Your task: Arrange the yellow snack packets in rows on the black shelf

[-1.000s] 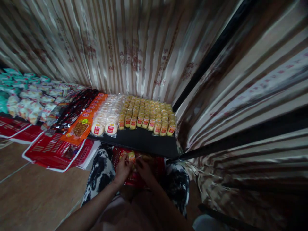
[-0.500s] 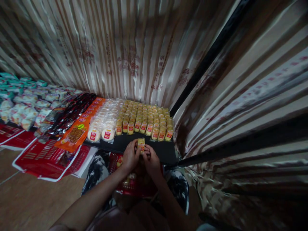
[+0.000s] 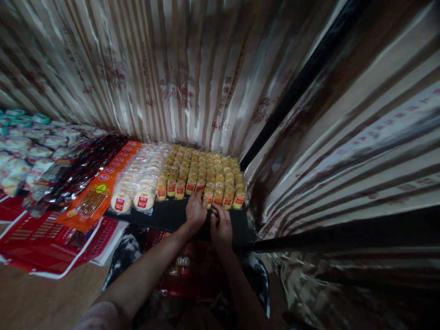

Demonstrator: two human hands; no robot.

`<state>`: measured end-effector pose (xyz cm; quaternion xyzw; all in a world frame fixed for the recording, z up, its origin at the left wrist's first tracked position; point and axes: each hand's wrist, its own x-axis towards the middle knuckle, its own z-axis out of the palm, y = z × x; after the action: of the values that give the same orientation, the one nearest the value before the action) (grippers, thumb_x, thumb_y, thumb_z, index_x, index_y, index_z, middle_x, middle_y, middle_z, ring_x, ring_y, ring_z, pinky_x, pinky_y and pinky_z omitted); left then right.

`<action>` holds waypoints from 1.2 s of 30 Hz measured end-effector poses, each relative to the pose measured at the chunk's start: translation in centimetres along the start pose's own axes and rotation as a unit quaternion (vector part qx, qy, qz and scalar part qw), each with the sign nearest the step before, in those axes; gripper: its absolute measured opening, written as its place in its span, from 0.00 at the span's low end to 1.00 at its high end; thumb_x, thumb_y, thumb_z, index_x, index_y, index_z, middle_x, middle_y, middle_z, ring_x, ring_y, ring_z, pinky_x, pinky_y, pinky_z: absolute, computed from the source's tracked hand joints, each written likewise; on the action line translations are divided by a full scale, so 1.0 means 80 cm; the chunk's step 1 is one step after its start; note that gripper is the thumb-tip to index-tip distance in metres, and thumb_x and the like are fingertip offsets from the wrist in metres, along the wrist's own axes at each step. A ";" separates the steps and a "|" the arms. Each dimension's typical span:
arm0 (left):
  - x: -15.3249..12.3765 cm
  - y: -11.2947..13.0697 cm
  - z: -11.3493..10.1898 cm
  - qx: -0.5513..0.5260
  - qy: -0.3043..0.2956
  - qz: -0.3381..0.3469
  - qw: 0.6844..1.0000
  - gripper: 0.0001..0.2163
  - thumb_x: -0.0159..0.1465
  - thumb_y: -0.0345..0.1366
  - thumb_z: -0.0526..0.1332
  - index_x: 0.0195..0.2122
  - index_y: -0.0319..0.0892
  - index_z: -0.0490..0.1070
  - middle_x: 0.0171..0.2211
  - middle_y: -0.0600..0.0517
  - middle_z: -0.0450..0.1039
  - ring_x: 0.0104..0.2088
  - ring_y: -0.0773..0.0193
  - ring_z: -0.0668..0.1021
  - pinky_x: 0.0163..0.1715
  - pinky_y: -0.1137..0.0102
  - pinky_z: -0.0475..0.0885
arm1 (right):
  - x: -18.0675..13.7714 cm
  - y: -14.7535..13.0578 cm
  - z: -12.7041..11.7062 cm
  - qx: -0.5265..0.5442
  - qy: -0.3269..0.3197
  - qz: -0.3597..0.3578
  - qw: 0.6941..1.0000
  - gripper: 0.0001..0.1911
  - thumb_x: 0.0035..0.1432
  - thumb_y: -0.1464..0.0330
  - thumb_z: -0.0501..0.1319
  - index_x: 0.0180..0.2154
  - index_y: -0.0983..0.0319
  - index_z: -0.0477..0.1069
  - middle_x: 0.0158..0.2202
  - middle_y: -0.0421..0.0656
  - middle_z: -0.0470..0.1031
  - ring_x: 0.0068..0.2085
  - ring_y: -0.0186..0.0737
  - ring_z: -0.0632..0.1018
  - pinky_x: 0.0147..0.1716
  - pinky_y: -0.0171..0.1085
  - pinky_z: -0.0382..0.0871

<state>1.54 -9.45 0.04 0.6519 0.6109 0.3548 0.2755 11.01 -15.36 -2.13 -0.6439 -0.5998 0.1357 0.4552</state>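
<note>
Small yellow snack packets (image 3: 228, 198) with red-and-white labels stand in tight rows on a black tabletop (image 3: 161, 219). My left hand (image 3: 196, 211) reaches to the front row, its fingers closed against the left side of one yellow snack packet (image 3: 208, 196). That packet stands upright at the front of its column. Just below and to its right is my right hand (image 3: 221, 225), fingers bent and thumb apart. Its fingertips are close to the packet's lower edge; whether they touch it, I cannot tell. No other thing shows in the right hand.
Left of the packets lie clear-wrapped round white crackers (image 3: 143, 200), an orange snack bag (image 3: 91, 201), dark glossy packs (image 3: 92, 160) and white packs (image 3: 37, 151). A red basket (image 3: 192, 279) is at my lap. Patterned curtains (image 3: 192, 68) and a black pole (image 3: 275, 114) border the table.
Both hands have moved forward from above the table's front edge to the front row. The yellow snack packet they held now stands in that row. My view has shifted slightly.
</note>
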 end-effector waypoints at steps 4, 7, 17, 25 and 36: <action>0.004 -0.005 0.002 0.013 0.000 0.003 1.000 0.17 0.60 0.33 0.54 0.52 0.41 0.64 0.46 0.45 0.67 0.43 0.60 0.72 0.45 0.66 0.66 | 0.005 0.008 0.001 -0.029 0.027 -0.001 0.999 0.18 0.60 0.68 0.46 0.50 0.62 0.64 0.46 0.51 0.66 0.42 0.40 0.71 0.45 0.44 0.67; 0.005 -0.012 0.003 0.001 0.006 0.018 1.000 0.18 0.61 0.34 0.54 0.52 0.42 0.63 0.42 0.47 0.68 0.38 0.63 0.72 0.42 0.69 0.67 | 0.005 0.014 0.006 -0.041 0.028 -0.012 0.999 0.19 0.61 0.69 0.45 0.51 0.62 0.64 0.45 0.51 0.66 0.45 0.41 0.70 0.46 0.44 0.67; -0.007 -0.020 0.010 -0.003 0.037 0.056 0.998 0.11 0.60 0.31 0.56 0.44 0.40 0.65 0.34 0.51 0.68 0.36 0.65 0.72 0.41 0.71 0.67 | -0.001 0.018 0.014 -0.079 0.034 0.003 0.996 0.21 0.61 0.69 0.44 0.54 0.60 0.63 0.44 0.49 0.64 0.46 0.42 0.69 0.46 0.43 0.67; 0.002 -0.020 0.022 0.025 0.055 0.052 0.997 0.04 0.61 0.34 0.54 0.34 0.41 0.67 0.29 0.52 0.67 0.33 0.65 0.72 0.38 0.71 0.67 | 0.000 0.019 0.017 -0.091 0.033 -0.007 0.995 0.22 0.60 0.71 0.45 0.54 0.60 0.62 0.45 0.51 0.65 0.46 0.43 0.69 0.46 0.44 0.68; -0.004 -0.023 0.026 0.080 0.012 0.103 0.991 0.12 0.65 0.36 0.49 0.43 0.42 0.70 0.39 0.48 0.72 0.40 0.64 0.74 0.41 0.73 0.67 | 0.001 0.019 0.018 -0.110 0.012 -0.015 0.994 0.23 0.60 0.72 0.45 0.56 0.61 0.60 0.45 0.51 0.64 0.47 0.42 0.69 0.45 0.42 0.68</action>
<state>2.11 -9.44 -2.70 0.7268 0.5706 0.3390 0.1766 11.01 -14.48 -4.04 -0.6830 -0.6150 0.0544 0.3903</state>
